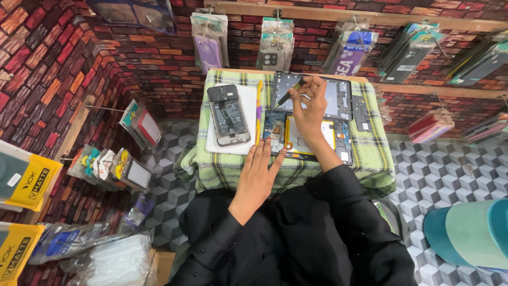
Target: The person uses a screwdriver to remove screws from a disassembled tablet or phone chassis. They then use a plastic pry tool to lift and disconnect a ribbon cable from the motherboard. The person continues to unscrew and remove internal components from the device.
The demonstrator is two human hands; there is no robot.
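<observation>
Brick-patterned walls hung with packaged phone cases surround a small table under a green checked cloth (365, 159). I see my left hand (259, 172) lying flat and empty at the opened tablet's (307, 139) lower edge, apparently steadying it. My right hand (309, 106) pinches a black screwdriver (291, 91) above the tablet's removed back panel (338, 95). An opened phone (228, 115) rests on a white tray (247, 119), aside.

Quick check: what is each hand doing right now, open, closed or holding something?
Left hand: open, flat on the opened tablet.
Right hand: closed on a dark screwdriver.
</observation>
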